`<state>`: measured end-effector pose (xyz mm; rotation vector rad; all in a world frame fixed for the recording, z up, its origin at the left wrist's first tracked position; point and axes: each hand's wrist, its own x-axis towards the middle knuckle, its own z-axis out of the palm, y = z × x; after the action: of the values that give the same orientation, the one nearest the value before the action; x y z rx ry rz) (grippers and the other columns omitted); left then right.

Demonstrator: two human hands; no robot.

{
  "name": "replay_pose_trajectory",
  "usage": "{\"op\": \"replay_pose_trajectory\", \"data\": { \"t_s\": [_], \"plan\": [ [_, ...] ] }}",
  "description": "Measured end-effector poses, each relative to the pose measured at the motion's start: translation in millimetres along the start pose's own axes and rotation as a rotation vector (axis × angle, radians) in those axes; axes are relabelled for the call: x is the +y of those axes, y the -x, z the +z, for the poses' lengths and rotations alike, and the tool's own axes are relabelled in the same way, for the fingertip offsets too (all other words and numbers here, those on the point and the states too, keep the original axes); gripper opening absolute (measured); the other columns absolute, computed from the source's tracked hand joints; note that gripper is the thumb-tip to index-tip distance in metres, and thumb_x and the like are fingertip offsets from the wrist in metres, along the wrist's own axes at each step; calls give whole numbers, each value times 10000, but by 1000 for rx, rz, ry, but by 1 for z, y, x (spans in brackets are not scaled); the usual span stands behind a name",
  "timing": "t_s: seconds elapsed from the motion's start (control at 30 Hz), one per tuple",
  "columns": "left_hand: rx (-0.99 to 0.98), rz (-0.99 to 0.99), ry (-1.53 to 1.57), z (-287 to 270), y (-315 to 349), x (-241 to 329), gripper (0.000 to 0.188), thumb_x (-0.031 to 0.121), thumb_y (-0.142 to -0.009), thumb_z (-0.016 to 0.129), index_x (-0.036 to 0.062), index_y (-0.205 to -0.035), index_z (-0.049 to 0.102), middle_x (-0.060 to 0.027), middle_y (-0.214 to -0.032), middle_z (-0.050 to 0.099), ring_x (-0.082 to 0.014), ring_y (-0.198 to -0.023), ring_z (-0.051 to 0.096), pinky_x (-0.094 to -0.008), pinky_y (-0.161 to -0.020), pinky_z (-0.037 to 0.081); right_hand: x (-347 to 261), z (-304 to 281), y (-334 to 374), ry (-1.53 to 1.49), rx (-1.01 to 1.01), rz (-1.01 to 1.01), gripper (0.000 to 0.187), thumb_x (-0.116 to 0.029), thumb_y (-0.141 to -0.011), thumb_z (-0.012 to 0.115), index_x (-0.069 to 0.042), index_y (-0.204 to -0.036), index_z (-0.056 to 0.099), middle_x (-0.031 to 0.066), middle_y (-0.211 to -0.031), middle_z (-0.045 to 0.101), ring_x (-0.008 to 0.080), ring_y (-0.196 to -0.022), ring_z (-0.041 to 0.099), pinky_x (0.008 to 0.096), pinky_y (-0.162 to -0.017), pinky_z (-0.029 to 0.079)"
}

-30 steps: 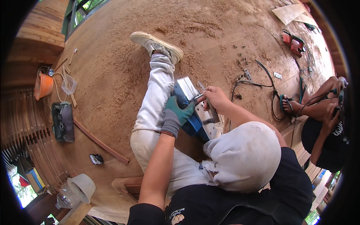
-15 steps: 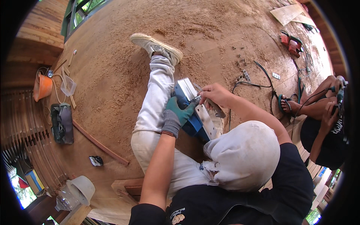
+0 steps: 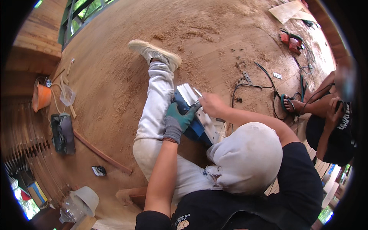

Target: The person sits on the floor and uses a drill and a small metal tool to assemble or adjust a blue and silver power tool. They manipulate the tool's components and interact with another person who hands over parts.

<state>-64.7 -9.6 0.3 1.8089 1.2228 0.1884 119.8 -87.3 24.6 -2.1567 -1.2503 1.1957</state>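
A blue electric hand planer (image 3: 196, 130) lies sole up between my legs, with its bare metal sole plates facing me. My left hand (image 3: 179, 118), in a green and grey glove, is closed round the planer's side, thumb close to the cutter slot. My bare right hand (image 3: 213, 104) is at the far side of that slot, fingers pinched together at the metal there. What sits between those fingers is too small to make out. My outstretched leg (image 3: 156, 99) in white trousers runs along the planer's left, and my bent knee (image 3: 251, 157) rises at its right.
Wood shavings (image 3: 195, 32) cover the floor. A power strip (image 3: 247, 78) with black cables and a red power tool (image 3: 292, 41) lie at the right. There another person (image 3: 331, 126) sits holding a tool. An orange bucket (image 3: 41, 96), dark bag (image 3: 63, 134) and wooden strip (image 3: 101, 151) are left.
My right hand has shifted slightly down along the cutter slot, and its fingers are drawn in closer. My left hand keeps its hold on the planer. The whole view has shifted slightly.
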Motion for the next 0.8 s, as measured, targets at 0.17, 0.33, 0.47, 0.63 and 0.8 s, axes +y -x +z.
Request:
{"op": "replay_pose_trajectory", "data": {
  "t_s": [0.17,0.33,0.47,0.63,0.8],
  "plan": [
    [-35,-58,-1,-1,0,6,731,528,-732,862,-41,-1136,646,-179,-1040,706,-299,-950,685,-395,-862,543,8,14,-3,59,82,-52,369,-250,-948,508,100,-1024,597,351,-1015,662,512,-1010,629,549,-915,487],
    [8,-223,-4,3,-6,20,727,523,-754,841,-45,-1159,638,-203,-1078,708,-338,-994,685,-426,-873,532,10,17,-4,13,109,-46,409,-280,-933,538,109,-1049,587,353,-985,668,522,-967,640,552,-887,499],
    [-8,-245,57,6,-8,21,764,521,-740,853,-54,-1188,627,-250,-1139,685,-383,-1038,668,-444,-894,519,7,13,-10,-44,89,5,389,-250,-895,570,94,-1077,589,336,-954,674,497,-923,659,536,-822,520],
    [24,-139,21,9,-5,9,810,522,-756,841,-99,-1214,593,-279,-1147,672,-410,-1054,652,-447,-916,510,14,9,-24,-647,-79,250,295,-138,-860,588,34,-1100,591,183,-883,684,285,-814,705,433,-716,564],
    [104,-85,-45,14,-4,7,774,505,-772,827,-107,-1185,593,-284,-1140,671,-408,-1052,652,-437,-908,510,40,8,-14,-1125,-206,182,259,-49,-915,580,-5,-1170,580,108,-970,662,183,-795,688,311,-704,574]
  ]
}}
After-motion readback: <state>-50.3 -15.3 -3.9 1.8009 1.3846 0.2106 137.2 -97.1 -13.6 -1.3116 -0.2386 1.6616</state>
